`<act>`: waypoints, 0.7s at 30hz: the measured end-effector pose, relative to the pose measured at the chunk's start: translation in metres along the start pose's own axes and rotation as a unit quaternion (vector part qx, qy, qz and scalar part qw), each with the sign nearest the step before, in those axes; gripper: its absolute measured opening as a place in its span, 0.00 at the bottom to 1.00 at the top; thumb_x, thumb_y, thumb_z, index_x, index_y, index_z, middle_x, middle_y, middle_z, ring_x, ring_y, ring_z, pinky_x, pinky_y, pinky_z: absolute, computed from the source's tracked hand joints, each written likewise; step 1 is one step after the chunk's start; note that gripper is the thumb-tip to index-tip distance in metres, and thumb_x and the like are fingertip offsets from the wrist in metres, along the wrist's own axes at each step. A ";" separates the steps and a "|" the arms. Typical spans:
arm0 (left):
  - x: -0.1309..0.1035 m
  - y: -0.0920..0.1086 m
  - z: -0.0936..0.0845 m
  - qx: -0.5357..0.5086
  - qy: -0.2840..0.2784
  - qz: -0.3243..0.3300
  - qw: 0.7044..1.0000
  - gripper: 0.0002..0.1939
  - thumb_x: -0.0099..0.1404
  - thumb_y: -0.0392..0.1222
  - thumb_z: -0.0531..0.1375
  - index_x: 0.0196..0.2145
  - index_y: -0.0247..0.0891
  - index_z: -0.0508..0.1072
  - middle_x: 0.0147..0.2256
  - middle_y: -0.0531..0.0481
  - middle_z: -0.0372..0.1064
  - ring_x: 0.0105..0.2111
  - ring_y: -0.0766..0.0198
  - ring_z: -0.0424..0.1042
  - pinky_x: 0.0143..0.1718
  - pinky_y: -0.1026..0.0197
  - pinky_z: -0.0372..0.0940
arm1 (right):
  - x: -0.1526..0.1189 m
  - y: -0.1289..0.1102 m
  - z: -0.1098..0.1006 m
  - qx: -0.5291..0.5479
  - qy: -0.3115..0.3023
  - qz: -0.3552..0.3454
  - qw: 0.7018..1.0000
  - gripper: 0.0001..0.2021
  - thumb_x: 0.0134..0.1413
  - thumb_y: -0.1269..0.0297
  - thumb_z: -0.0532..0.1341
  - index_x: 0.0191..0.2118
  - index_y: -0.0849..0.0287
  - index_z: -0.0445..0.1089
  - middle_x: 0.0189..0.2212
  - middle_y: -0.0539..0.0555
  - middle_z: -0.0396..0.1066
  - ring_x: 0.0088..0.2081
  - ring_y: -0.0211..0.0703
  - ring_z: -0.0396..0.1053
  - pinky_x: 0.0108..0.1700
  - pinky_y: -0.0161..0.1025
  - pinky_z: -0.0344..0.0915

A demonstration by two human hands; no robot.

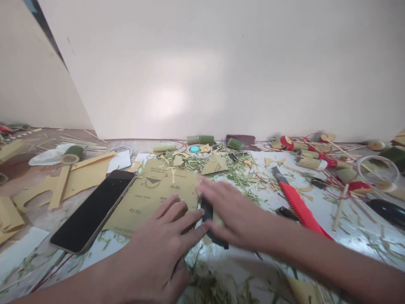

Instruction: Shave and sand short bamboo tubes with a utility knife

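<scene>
My left hand (164,240) lies on a tan sheet of sandpaper (139,207) printed "150 Cw", its fingers stretched out and apart. The fingertips reach a dark strip (208,211) at the sheet's right side. Over that strip is my right hand (232,211), smeared by motion. Something pale green (217,219) shows between its fingers and thumb; the rest is hidden under the palm. Behind both hands lie a smaller sandpaper piece (217,164) and green shavings (237,175).
A black phone (93,211) and cut tan card (90,171) lie left. On the right are a red-handled knife (299,202), bamboo pieces with red string (311,162) and a clear tape roll (378,171). Bamboo sections (206,139) stand near the pale wall (221,76).
</scene>
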State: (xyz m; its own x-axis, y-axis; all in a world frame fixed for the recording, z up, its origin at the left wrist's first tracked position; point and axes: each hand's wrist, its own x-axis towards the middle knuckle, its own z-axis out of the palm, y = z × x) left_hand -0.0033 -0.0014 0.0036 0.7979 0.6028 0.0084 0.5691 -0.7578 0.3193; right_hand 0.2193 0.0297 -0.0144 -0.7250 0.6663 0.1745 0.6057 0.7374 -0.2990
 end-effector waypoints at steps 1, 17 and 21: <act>0.000 -0.001 0.000 0.003 -0.001 -0.005 1.000 0.29 0.55 0.38 0.57 0.56 0.45 0.66 0.56 0.48 0.64 0.49 0.49 0.61 0.62 0.39 0.46 | 0.000 0.007 -0.001 -0.008 0.025 0.031 0.999 0.30 0.63 0.56 0.53 0.66 0.63 0.47 0.66 0.67 0.51 0.66 0.57 0.47 0.63 0.60 0.51; 0.042 -0.008 -0.007 0.033 0.052 -0.021 0.998 0.29 0.65 0.54 0.56 0.61 0.41 0.62 0.59 0.44 0.62 0.57 0.46 0.56 0.56 0.41 0.53 | 0.012 0.016 -0.052 0.789 0.184 0.257 0.527 0.12 0.55 0.53 0.61 0.34 0.56 0.63 0.28 0.50 0.72 0.34 0.43 0.74 0.45 0.46 0.71; 0.056 -0.003 -0.001 0.058 0.044 -0.002 0.997 0.25 0.66 0.57 0.54 0.56 0.42 0.68 0.58 0.46 0.64 0.59 0.44 0.54 0.58 0.38 0.50 | 0.016 0.007 -0.053 0.756 0.271 0.276 0.528 0.09 0.51 0.63 0.62 0.27 0.56 0.60 0.16 0.42 0.58 0.18 0.32 0.59 0.27 0.34 0.68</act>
State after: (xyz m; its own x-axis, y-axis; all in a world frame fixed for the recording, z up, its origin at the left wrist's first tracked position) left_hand 0.0391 0.0349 0.0042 0.7782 0.6213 0.0917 0.5952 -0.7762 0.2078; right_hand 0.2293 0.0510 0.0362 -0.1257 0.9695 -0.2104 -0.5751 -0.2440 -0.7809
